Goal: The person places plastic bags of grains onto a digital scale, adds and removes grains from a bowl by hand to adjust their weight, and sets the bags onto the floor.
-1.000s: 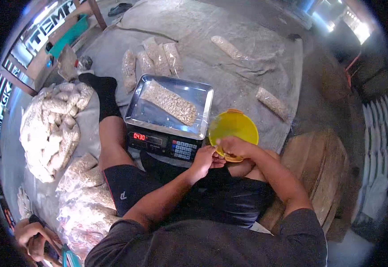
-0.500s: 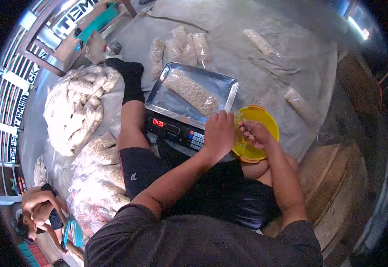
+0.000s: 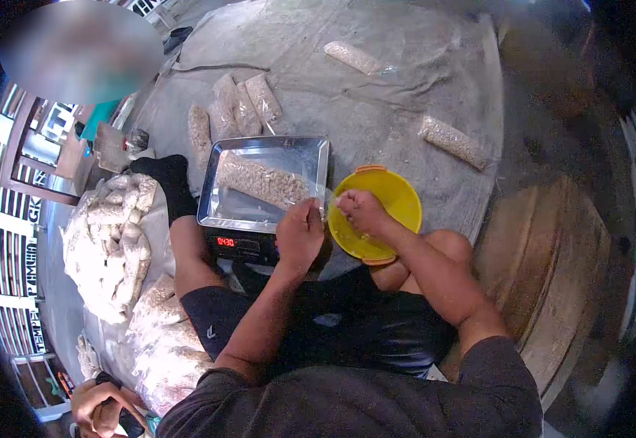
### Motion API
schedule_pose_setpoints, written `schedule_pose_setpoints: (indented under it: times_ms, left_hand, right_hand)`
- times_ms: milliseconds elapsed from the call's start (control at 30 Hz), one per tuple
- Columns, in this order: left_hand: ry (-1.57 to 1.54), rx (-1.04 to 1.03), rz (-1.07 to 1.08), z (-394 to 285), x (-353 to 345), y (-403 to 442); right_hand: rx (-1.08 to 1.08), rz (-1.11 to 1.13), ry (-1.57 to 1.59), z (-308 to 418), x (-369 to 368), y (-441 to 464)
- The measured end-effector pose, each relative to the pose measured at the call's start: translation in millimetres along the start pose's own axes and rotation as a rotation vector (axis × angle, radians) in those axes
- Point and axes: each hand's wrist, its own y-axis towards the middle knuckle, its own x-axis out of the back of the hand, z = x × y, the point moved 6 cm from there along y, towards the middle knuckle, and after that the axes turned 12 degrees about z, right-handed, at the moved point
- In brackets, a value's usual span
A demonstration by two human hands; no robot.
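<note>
A clear plastic bag [image 3: 263, 180] filled with pale, bean-like pieces lies on the metal tray of a digital scale [image 3: 219, 216]; its red display seems to read 0430. My left hand [image 3: 301, 235] is closed in a pinch on the bag's loose end at the tray's near right corner. Just to the right, my right hand [image 3: 365, 212] is closed over the left side of a yellow basin [image 3: 403, 208], its fingertips by the bag's end. What those fingers hold is hidden. A few pale bits lie in the basin.
Several filled bags [image 3: 236, 106] lie beyond the scale, and two more, one far bag [image 3: 353, 57] and one right bag [image 3: 453, 141], lie on the grey sheet [image 3: 296, 102]. Heaped bags [image 3: 113, 241] are at left. Wooden boards [image 3: 544, 277] stand right. Another person [image 3: 102, 409] is lower left.
My right hand has moved from over the basin, where it held pale pieces, left to the bag's end. My left hand still grips the bag. The camera view has shifted.
</note>
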Motion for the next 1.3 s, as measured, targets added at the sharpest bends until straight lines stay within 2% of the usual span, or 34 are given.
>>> schedule_pose_setpoints:
  times_ms: [67, 133, 233, 333, 367, 467, 567, 667, 767, 900, 1067, 1167, 1267, 1300]
  left_hand:
    - [0.050, -0.024, -0.003, 2.4, 0.7, -0.6]
    - [0.094, -0.089, 0.021, 0.0, -0.3, -3.5]
    - [0.034, -0.100, -0.022, -6.1, -1.7, -9.6]
    - [0.041, -0.016, 0.030, -5.5, 4.2, -5.8]
    - [-0.033, -0.045, -0.008, -4.0, 8.4, -4.8]
    - [-0.039, -0.153, -0.126, 5.9, 18.7, -6.1]
    - [-0.154, -0.141, -0.176, 9.4, 30.5, -5.7]
    - [-0.183, -0.170, -0.256, 13.8, 37.5, -4.5]
    - [-0.242, -0.112, -0.283, 23.7, 41.6, -4.5]
    - [-0.283, -0.094, -0.289, 29.0, 50.6, -7.4]
    - [-0.330, -0.089, -0.357, 35.8, 53.4, -8.0]
    - [-0.332, -0.069, -0.236, 31.0, 57.1, -7.7]
    - [-0.342, 0.014, -0.144, 25.5, 48.4, -13.2]
    - [-0.353, -0.012, -0.163, 20.6, 45.9, -18.0]
  right_hand:
    - [-0.060, -0.008, 0.107, -7.2, 5.4, -5.5]
    - [-0.153, 0.115, 0.582, 4.3, -3.1, -27.4]
    - [-0.129, 0.175, 0.891, 25.5, -29.8, -27.8]
    - [-0.162, 0.310, 1.125, 32.5, -39.4, -15.6]
    - [-0.117, 0.224, 1.090, 33.4, -42.3, -8.6]
    - [-0.028, 0.377, 1.117, 46.4, -54.2, 5.2]
    - [-0.192, 0.045, 1.027, 89.9, -67.1, 6.8]
    - [-0.151, 0.018, 0.999, 112.7, -75.9, 23.0]
    - [-0.260, -0.190, 0.772, 142.4, -81.4, 13.8]
    - [-0.283, -0.321, 0.692, 176.6, -105.9, 15.2]
    - [-0.334, -0.197, 0.427, 153.8, -85.4, 22.7]
    - [-0.269, -0.242, 0.173, 150.0, -64.2, -0.2]
    - [-0.255, -0.305, 0.175, 119.6, -23.1, -34.7]
    - [-0.276, -0.220, 0.024, 89.0, -5.7, -31.3]
